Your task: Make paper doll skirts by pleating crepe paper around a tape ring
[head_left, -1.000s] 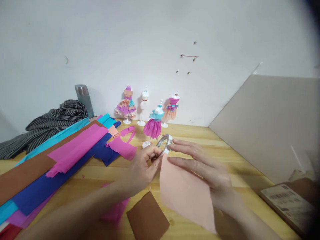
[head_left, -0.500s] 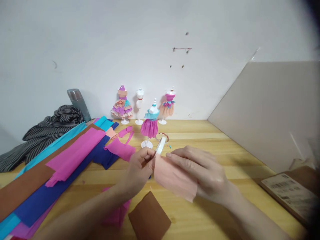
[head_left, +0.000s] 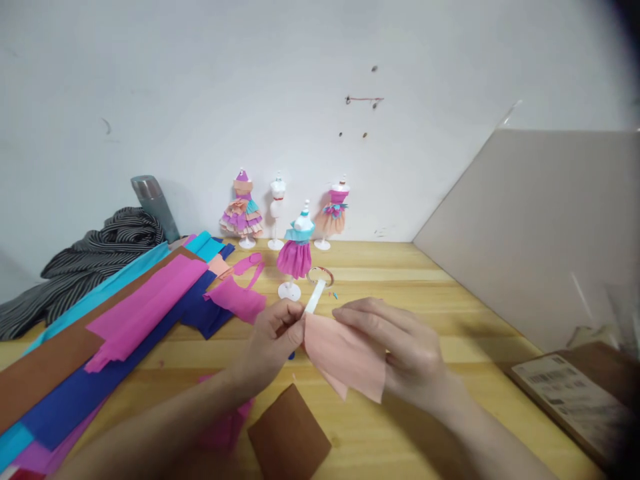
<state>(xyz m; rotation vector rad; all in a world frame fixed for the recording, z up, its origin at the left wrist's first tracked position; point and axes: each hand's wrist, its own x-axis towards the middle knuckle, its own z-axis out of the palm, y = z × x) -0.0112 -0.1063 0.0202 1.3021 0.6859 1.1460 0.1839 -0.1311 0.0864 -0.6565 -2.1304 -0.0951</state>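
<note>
Above the middle of the table, a piece of peach crepe paper (head_left: pixel 345 350) hangs between my two hands. My left hand (head_left: pixel 265 350) pinches its upper left corner, closed with thumb against curled fingers. A white tape-like strip (head_left: pixel 315 297) rises from that pinch and points away from me. On the right, my right hand (head_left: pixel 413 350) grips the paper's right edge, its fingers stretched along the top edge. Below my hands lies a brown paper square (head_left: pixel 290 433). Just beyond them stands a small dress form (head_left: pixel 295 259) in a turquoise top and magenta skirt, near a thin ring (head_left: pixel 320 269).
More small dress forms (head_left: pixel 276 207) stand against the wall. Coloured crepe paper strips (head_left: pixel 145 303) cover the left side, beside a striped cloth (head_left: pixel 105 247) and a bottle (head_left: pixel 155 207). Magenta pieces (head_left: pixel 237 297) lie nearer the middle. A labelled cardboard box (head_left: pixel 565 387) sits at right.
My right hand has shifted slightly left and down along with the paper. A lower flap of the peach paper now shows beneath. The view has shifted a little.
</note>
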